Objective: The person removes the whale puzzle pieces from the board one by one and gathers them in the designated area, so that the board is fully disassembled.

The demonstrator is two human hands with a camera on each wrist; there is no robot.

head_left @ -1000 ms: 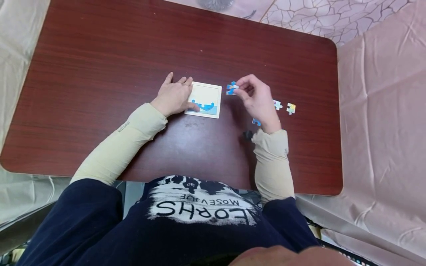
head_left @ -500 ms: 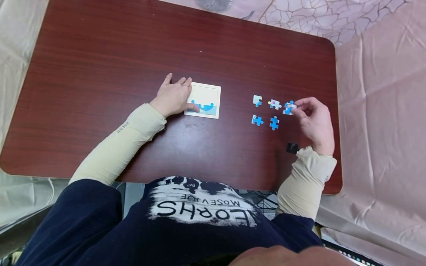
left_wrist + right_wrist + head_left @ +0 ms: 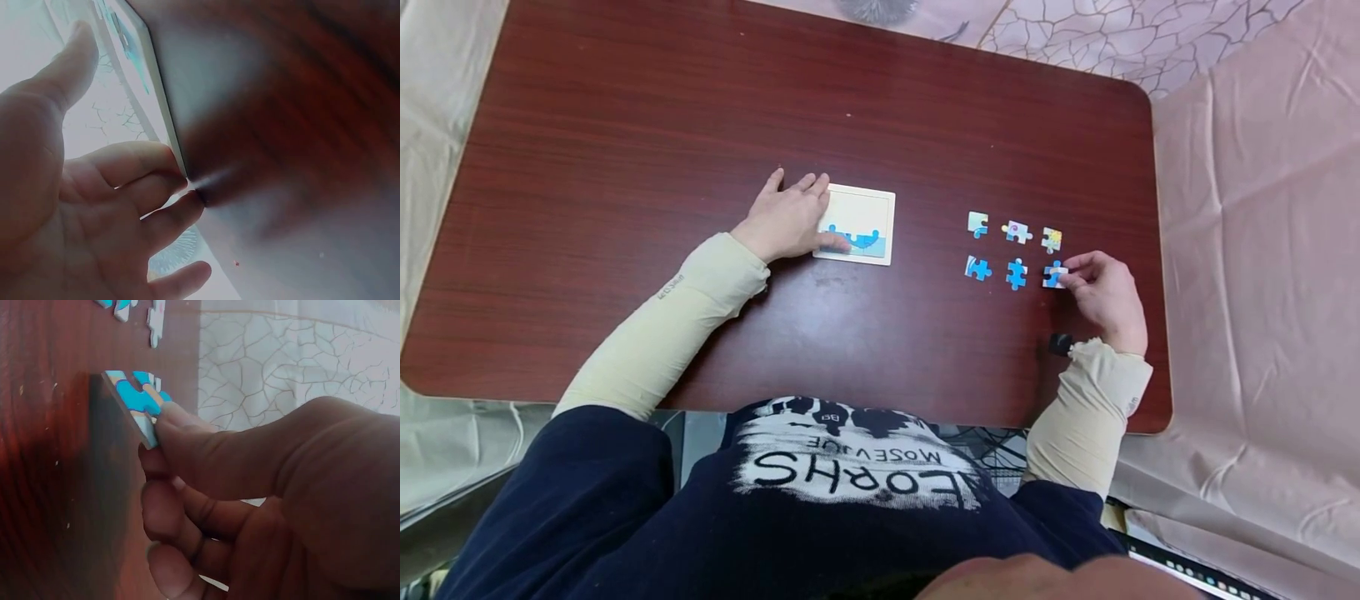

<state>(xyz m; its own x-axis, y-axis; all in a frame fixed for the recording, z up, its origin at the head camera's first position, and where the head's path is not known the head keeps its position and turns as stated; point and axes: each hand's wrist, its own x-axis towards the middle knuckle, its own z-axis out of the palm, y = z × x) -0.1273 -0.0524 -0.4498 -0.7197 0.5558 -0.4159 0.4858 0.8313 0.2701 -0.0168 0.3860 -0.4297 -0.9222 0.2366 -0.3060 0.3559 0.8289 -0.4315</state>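
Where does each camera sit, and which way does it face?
Head: worn on the head, facing forward and down at the table, puzzle tray and loose pieces; left hand, right hand, sleeves and shirt show.
Left wrist: worn there, facing the puzzle tray's edge and table; left hand's palm side shows.
Right wrist: worn there, facing the pinched piece; right hand's thumb and fingers show.
Shared: head and right wrist show the pinched piece.
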